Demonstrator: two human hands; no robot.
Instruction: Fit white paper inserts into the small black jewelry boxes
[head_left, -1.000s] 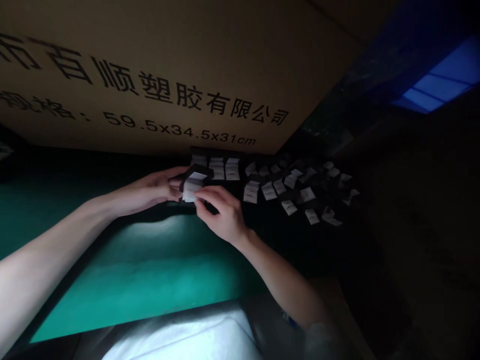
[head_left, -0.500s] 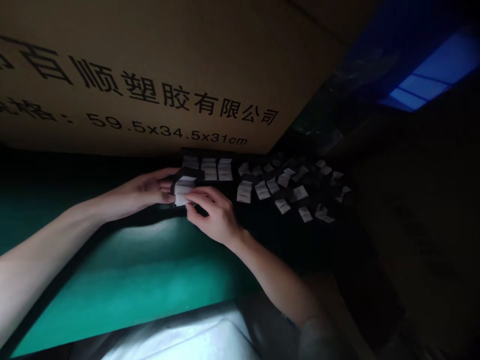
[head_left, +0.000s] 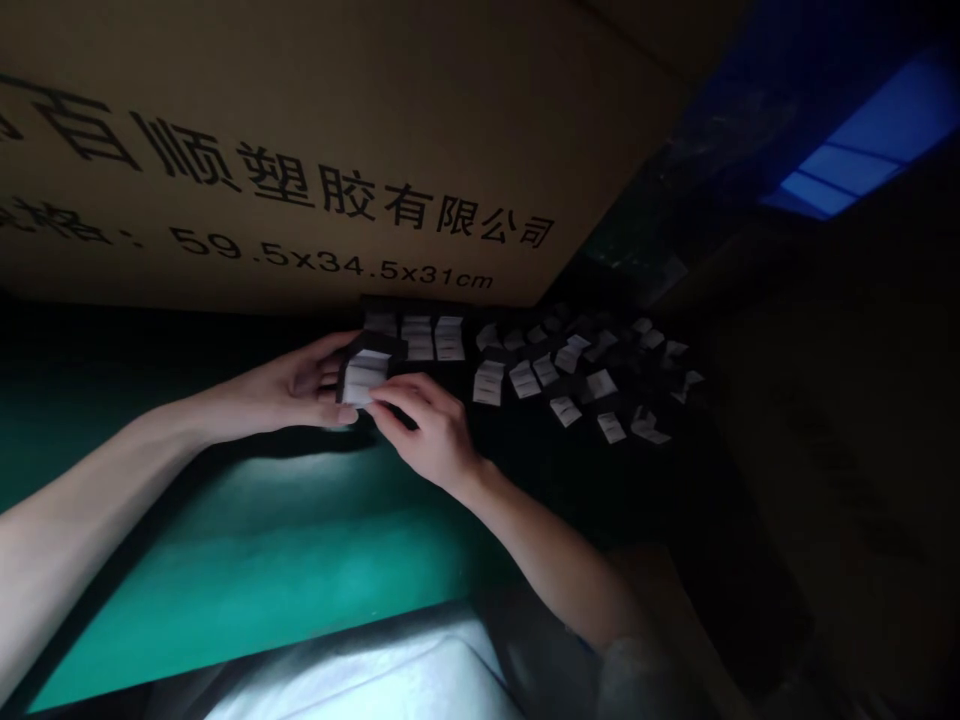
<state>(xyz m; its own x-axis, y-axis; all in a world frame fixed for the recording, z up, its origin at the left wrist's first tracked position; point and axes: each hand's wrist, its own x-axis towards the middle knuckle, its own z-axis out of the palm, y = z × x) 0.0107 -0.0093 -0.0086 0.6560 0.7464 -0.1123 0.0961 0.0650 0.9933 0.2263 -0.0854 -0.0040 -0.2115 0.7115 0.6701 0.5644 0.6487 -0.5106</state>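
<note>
Since the earlier frame, the white-labelled dark piece has shifted slightly toward 9 o'clock, w/ both hands following. L hand holds it from 9 o'clock, fingers together and clamped on its edge. R hand sits at 4 o'clock, fingers clamped on its lower front. Neat rows of labelled pieces lie at approx 2 o'clock from the hands, loose labelled pieces at 3 o'clock. Brown carton w/ black print stands at 12 o'clock, green mat at 6 o'clock.
</note>
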